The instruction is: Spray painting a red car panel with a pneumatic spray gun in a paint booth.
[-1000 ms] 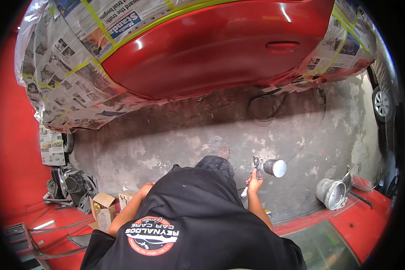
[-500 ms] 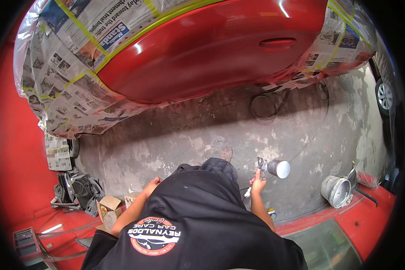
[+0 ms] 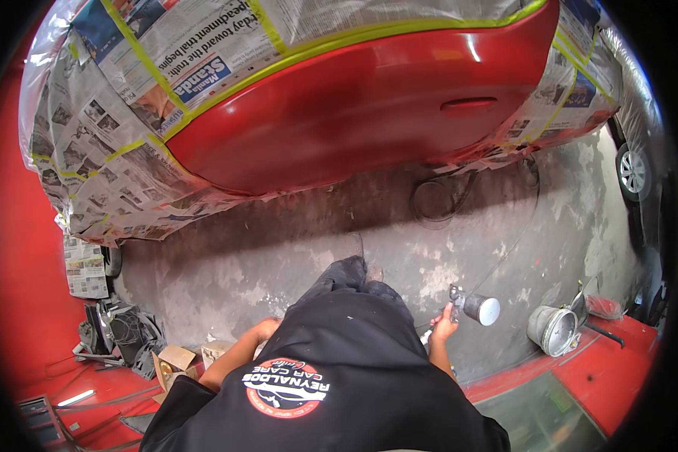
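My right hand (image 3: 444,325) grips a spray gun (image 3: 455,296) with a round silver cup (image 3: 484,309), low at my right side above the concrete floor. My left hand (image 3: 270,328) is beside my left hip, partly behind my black shirt, with its fingers hidden. Ahead of me, at the top of the view, is a glossy red car panel (image 3: 339,98) with a recessed handle (image 3: 468,104). Newspaper masking (image 3: 105,128) and yellow tape surround the panel, with plastic sheeting at the outer edges.
A hose (image 3: 437,200) is coiled on the concrete floor (image 3: 294,248) under the car. A metal bucket (image 3: 551,331) stands at the right, near a wheel (image 3: 631,172) farther back. Dark parts (image 3: 117,335) and cardboard boxes (image 3: 173,365) lie at the left, beside red surfaces.
My right hand and the spray gun have moved right and down. My left hand has shifted slightly right. My foot has stepped forward, and the car panel now appears a little lower in view.
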The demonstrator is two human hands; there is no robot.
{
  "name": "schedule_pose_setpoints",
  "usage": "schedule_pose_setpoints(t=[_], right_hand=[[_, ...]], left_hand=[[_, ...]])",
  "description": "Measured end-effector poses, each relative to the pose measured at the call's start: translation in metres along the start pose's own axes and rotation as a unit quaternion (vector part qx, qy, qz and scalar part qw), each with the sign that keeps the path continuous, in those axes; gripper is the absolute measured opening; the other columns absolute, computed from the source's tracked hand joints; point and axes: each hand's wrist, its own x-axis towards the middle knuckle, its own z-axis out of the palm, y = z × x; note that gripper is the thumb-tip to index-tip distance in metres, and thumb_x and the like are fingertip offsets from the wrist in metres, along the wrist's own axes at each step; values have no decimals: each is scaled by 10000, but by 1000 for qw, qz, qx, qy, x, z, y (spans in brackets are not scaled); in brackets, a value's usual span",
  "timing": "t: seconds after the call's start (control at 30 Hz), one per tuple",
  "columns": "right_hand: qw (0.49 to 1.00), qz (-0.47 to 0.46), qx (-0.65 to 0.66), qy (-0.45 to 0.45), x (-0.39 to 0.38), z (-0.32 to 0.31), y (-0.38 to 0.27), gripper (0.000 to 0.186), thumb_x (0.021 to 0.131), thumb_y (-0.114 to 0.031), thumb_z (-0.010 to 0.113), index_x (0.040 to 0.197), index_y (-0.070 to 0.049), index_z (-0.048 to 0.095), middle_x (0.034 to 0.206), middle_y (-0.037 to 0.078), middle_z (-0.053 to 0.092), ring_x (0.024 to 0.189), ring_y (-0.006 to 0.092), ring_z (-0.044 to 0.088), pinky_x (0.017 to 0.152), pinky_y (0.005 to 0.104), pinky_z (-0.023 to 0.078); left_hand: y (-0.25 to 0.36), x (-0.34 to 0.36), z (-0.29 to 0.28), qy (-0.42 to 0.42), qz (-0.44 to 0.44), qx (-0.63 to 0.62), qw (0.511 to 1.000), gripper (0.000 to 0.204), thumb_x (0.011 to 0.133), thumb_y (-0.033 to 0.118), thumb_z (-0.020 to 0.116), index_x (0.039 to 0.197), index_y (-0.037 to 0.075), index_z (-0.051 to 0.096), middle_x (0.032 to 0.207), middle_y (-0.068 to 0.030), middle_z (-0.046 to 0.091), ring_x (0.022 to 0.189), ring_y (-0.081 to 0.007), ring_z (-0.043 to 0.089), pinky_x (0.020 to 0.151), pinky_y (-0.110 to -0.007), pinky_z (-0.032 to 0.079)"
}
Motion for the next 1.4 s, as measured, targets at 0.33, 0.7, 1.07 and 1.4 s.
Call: schedule_pose_setpoints(t=[0.33, 0.7, 1.07, 1.4], right_hand=[[996, -48, 37, 68, 26, 1, -67, 285, 872, -313, 630, 769, -62, 543, 495, -2, 407, 363, 108, 390, 341, 264, 342], [997, -4, 67, 30, 112, 13, -129, 375, 854, -376, 642, 736, -52, 495, 471, 16, 397, 355, 131, 380, 328, 276, 312], [997, 0, 60, 54, 202, -4, -151, 441, 836, -387, 664, 659, -37, 462, 463, 28, 403, 370, 132, 379, 340, 282, 317], [996, 41, 36, 68, 208, -13, -139, 495, 788, -441, 701, 652, -28, 463, 477, 40, 422, 378, 147, 400, 350, 286, 321]], left_hand=[[107, 41, -65, 36, -30, 72, 996, 420, 870, 414, 451, 953, 48, 639, 970, -200, 643, 924, -354, 593, 827, -405, 440], [146, 27, 12, 29, -99, 153, 983, 454, 833, 494, 496, 904, 103, 716, 921, -107, 682, 936, -315, 620, 852, -377, 468], [181, -16, 71, 55, -122, 185, 974, 313, 703, 335, 577, 837, 78, 694, 908, -173, 651, 891, -342, 616, 798, -397, 486], [220, -28, 81, 169, -191, 135, 957, 198, 681, 251, 644, 781, 82, 667, 857, -164, 661, 831, -309, 638, 727, -375, 499]])
